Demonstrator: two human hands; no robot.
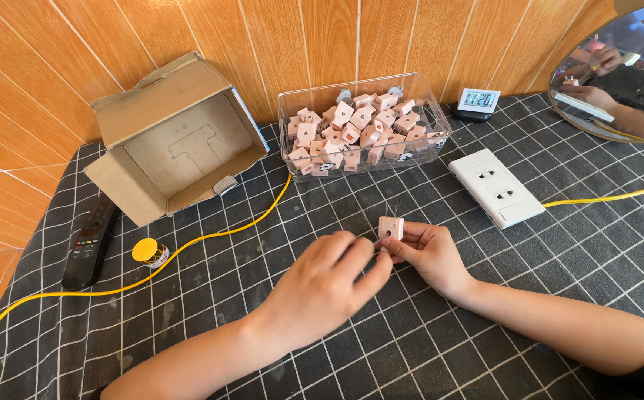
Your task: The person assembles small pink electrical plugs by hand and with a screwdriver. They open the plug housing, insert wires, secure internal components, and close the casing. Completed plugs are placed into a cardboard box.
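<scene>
My right hand pinches a small pink plug-like block upright above the table's middle. My left hand sits just to its left, fingers curled, with thumb and forefinger closed on something thin at the block's lower left edge; what it is cannot be made out. Behind the hands stands a clear plastic bin filled with several of the same pink blocks. A white wall socket plate lies to the right of the hands, with a yellow cable running off to the right.
An open cardboard box lies on its side at the back left. A black remote and a small yellow-lidded jar lie at the left beside another yellow cable. A small digital clock and a round mirror stand at the back right.
</scene>
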